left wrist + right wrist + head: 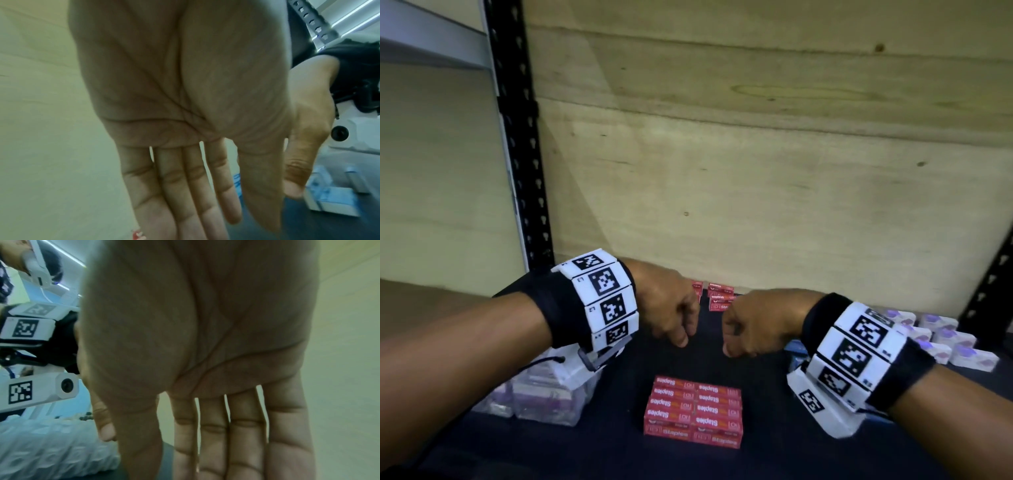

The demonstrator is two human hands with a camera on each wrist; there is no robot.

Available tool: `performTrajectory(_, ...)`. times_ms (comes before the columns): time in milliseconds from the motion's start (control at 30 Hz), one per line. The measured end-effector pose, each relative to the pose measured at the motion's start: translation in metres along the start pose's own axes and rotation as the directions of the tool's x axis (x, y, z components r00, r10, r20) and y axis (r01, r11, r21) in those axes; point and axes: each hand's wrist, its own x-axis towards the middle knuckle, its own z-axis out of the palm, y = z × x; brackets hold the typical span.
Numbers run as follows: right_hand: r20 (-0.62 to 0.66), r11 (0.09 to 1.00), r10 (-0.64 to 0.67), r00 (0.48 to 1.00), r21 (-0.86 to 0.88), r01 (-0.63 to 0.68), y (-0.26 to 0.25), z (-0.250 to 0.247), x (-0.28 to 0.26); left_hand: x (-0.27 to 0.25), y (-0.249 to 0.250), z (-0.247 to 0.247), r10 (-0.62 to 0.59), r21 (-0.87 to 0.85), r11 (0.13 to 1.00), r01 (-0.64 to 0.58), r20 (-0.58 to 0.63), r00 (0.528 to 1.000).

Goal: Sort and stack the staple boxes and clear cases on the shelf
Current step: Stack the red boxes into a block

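Here, both hands' fingers [185, 186] straight, together, empty; red staple boxes [693, 414] nearer the person, untouched.

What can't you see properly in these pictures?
- Red staple boxes at the back: head view, both hands cover most of them.
- Clear cases: head view, left wrist camera hides their tops.
- White boxes: right wristband covers some; labels too small.
- Fingertips: both wrist views, cut off by the bottom edge.
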Motion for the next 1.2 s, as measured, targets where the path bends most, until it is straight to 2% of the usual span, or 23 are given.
performTrajectory(133,-0.180,0.998,0.064,0.981,0.005,-0.064,0.027,-0.017,0.030,0.025,-0.015,-0.024,-0.043,0.061,0.997,0.053,-0.156,0.987)
performTrajectory(300,-0.231,0.993,0.118,0.966,-0.002,-0.122,0.056,-0.027,0.072,0.069,-0.041,-0.039,-0.098,0.136,0.983,0.126,-0.199,0.975)
performTrajectory(533,-0.101,0.992,0.124,0.987,-0.016,-0.127,0.073,-0.034,0.108,0.107,-0.053,-0.049,-0.158,0.197,0.967,0.163,-0.041,0.987)
performTrajectory(667,-0.078,0.994,0.101,0.992,-0.020,-0.103,0.072,-0.040,0.119,0.116,-0.053,-0.050,-0.129,0.211,0.970,0.122,0.019,0.991)
performTrajectory(867,-0.053,0.996,0.058,0.997,-0.069,-0.061,0.066,-0.043,0.126,0.124,-0.052,-0.043,-0.103,0.242,0.965,0.100,-0.002,0.995)
performTrajectory(933,-0.055,0.995,0.060,0.997,-0.074,-0.064,0.064,-0.042,0.124,0.123,-0.053,-0.039,-0.074,0.205,0.976,0.073,-0.001,0.997)
performTrajectory(1033,-0.063,0.995,0.050,0.997,-0.079,-0.055,0.061,-0.039,0.117,0.106,-0.044,-0.036,-0.059,0.236,0.969,0.080,-0.095,0.994)
performTrajectory(1133,-0.050,0.997,0.042,0.998,-0.065,-0.045,0.056,-0.036,0.105,0.093,-0.034,-0.040,-0.029,0.180,0.984,0.013,0.088,0.996)
performTrajectory(1200,-0.035,0.998,0.043,0.998,-0.050,-0.045,0.050,-0.032,0.095,0.080,-0.027,-0.040,-0.042,0.163,0.986,0.027,0.092,0.995)
